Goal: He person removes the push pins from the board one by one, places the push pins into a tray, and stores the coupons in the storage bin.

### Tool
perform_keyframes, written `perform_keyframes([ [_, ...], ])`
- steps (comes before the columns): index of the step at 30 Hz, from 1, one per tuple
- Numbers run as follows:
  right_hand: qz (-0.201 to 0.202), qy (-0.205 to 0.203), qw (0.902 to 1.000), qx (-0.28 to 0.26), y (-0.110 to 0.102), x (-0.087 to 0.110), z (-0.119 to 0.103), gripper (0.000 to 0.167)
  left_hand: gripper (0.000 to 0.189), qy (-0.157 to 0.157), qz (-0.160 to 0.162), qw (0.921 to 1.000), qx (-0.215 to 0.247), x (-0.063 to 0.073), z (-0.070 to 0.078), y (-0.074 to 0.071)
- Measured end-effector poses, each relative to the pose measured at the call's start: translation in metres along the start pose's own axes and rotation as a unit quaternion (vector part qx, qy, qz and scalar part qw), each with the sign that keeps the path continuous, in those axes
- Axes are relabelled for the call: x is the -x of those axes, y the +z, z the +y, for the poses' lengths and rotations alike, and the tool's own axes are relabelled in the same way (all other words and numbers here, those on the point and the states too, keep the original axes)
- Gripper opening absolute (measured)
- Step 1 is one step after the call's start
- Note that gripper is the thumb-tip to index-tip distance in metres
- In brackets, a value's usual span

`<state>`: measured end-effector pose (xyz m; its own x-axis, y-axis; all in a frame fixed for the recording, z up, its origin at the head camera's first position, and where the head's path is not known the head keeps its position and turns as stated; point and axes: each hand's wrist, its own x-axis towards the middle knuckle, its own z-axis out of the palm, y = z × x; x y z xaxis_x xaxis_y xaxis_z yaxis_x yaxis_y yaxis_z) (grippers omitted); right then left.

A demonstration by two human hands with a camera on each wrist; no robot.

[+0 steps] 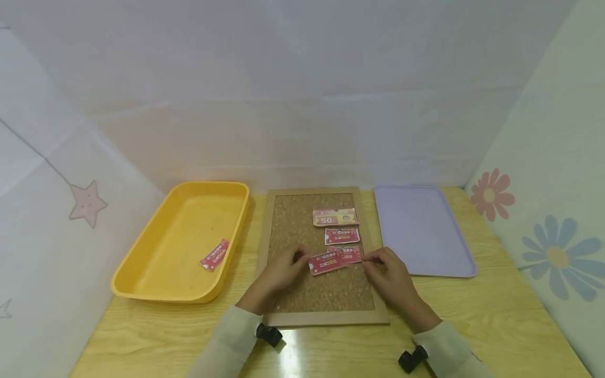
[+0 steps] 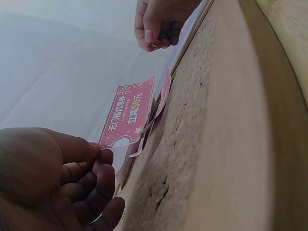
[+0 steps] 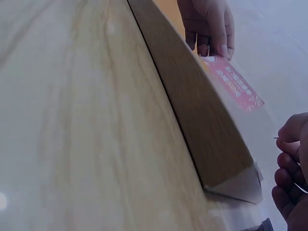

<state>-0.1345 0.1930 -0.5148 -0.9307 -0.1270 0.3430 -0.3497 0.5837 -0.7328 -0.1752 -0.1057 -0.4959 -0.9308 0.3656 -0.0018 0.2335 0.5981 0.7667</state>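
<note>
My left hand [image 1: 283,268] pinches the left end of a red coupon [image 1: 327,263] between thumb and fingers. That coupon is raised a little off the cork board [image 1: 326,299], as the left wrist view shows, and overlaps another red coupon [image 1: 351,255]. My right hand [image 1: 389,275] is just right of the coupons, pinching a small pin [image 3: 276,138] whose thin point sticks out past the fingertips. The pin's head is hidden by the fingers. Higher on the board lie a red coupon [image 1: 341,236] and a pink-and-yellow coupon [image 1: 335,217].
Left of the board stands a yellow tray [image 1: 184,220] with a red coupon [image 1: 215,255] inside. A flat lilac tray [image 1: 420,226] lies to the right. The board has a raised wooden frame [image 1: 326,318] and rests on a wooden table [image 1: 491,315].
</note>
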Motion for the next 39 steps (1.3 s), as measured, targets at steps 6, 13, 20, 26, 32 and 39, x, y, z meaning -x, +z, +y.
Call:
perform_keyframes([
  [6,-0.008,0.018,0.9997,0.012,-0.008,0.005,0.006,0.012,0.01,-0.01,0.024,0.9996,0.007,0.008,-0.003,-0.011],
  [13,-0.007,0.033,0.9993,0.017,-0.017,0.008,0.012,0.012,0.012,-0.03,0.059,0.9978,0.001,0.019,-0.002,-0.03],
  [20,0.002,0.026,0.9995,0.018,-0.024,0.011,0.02,0.012,0.013,-0.026,0.093,0.9953,0.003,0.031,-0.003,-0.054],
  [26,0.0,0.049,0.9985,0.023,-0.032,0.012,0.024,0.013,0.018,-0.028,0.107,0.9938,0.008,0.042,-0.004,-0.077],
  [32,-0.006,0.063,0.9971,0.041,-0.037,0.013,0.025,0.019,0.023,-0.045,0.11,0.9929,-0.003,0.048,-0.005,-0.09],
  [39,-0.007,0.06,0.9967,0.055,-0.038,0.013,0.027,0.015,0.027,-0.065,0.125,0.99,0.003,0.058,-0.013,-0.105],
])
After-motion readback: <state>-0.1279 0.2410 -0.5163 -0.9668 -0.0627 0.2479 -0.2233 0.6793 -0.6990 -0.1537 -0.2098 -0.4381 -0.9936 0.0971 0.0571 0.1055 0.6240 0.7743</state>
